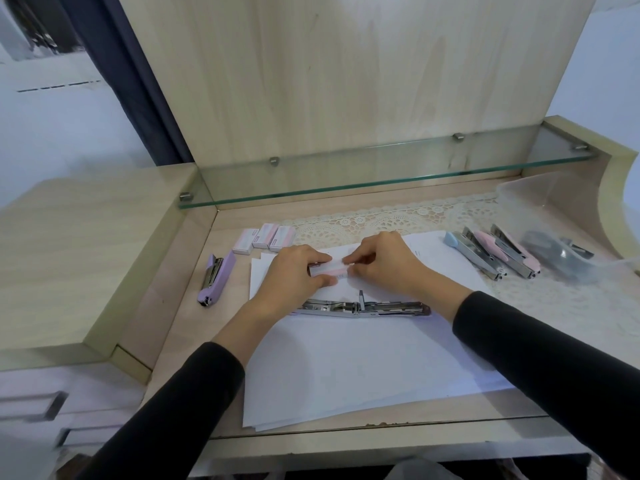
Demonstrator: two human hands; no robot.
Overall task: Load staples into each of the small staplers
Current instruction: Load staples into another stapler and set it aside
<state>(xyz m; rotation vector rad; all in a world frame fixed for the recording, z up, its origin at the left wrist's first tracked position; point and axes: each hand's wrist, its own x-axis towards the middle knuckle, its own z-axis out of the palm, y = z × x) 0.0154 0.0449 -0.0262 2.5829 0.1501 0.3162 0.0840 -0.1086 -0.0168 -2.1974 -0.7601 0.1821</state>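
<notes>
My left hand (294, 271) and my right hand (384, 261) both pinch a small pink-and-white staple box (330, 270) above the white paper (346, 368). Just in front of them a stapler lies folded wide open (363, 307), its metal magazine exposed. A closed lilac stapler (216, 277) lies on the left of the desk. Three more staple boxes (265, 238) stand behind it. On the right lie a blue stapler (472, 251) and two pink staplers (509, 252), side by side.
A clear plastic bag (561, 230) with dark items covers the far right. A lace mat (398, 216) runs under the glass shelf (381, 174). A raised wooden cabinet top (79, 254) borders the desk on the left.
</notes>
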